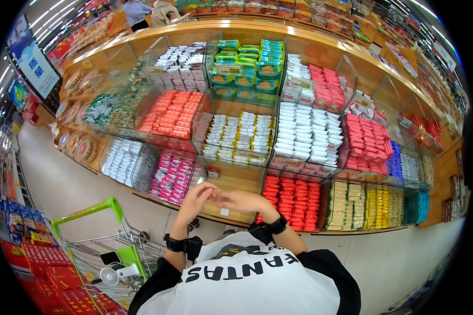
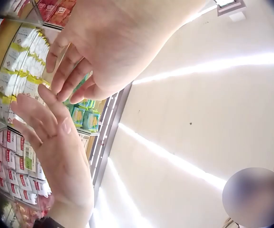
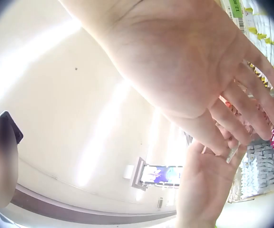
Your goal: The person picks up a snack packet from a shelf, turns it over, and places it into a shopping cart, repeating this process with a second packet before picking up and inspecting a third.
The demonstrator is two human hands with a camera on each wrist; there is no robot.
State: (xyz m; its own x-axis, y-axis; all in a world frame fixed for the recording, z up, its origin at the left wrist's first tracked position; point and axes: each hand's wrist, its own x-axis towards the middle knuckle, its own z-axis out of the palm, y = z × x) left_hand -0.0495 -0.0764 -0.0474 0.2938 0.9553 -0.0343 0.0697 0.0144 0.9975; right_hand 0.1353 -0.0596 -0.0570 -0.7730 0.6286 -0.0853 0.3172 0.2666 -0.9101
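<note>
My left hand (image 1: 195, 200) and right hand (image 1: 242, 200) meet at the fingertips in front of the lowest shelf. The fingers are loosely bent, and no item shows between them. In the left wrist view the left hand (image 2: 122, 42) hangs palm-on above, its fingertips right by those of the right hand (image 2: 63, 156). The right wrist view has the right hand (image 3: 189, 66) large, fingers spread, overlapping the left hand's fingers. Beneath the hands is a wooden bin (image 1: 236, 186) with a small white square (image 1: 224, 212) on its floor.
Clear-walled bins of wrapped snacks surround the hands: pink packets (image 1: 171, 176) left, red packets (image 1: 291, 205) right, white-and-yellow packets (image 1: 239, 134) behind. A green-handled shopping cart (image 1: 84, 212) stands at the left, holding a small white fan (image 1: 110, 275). A person (image 1: 136, 13) is far behind the display.
</note>
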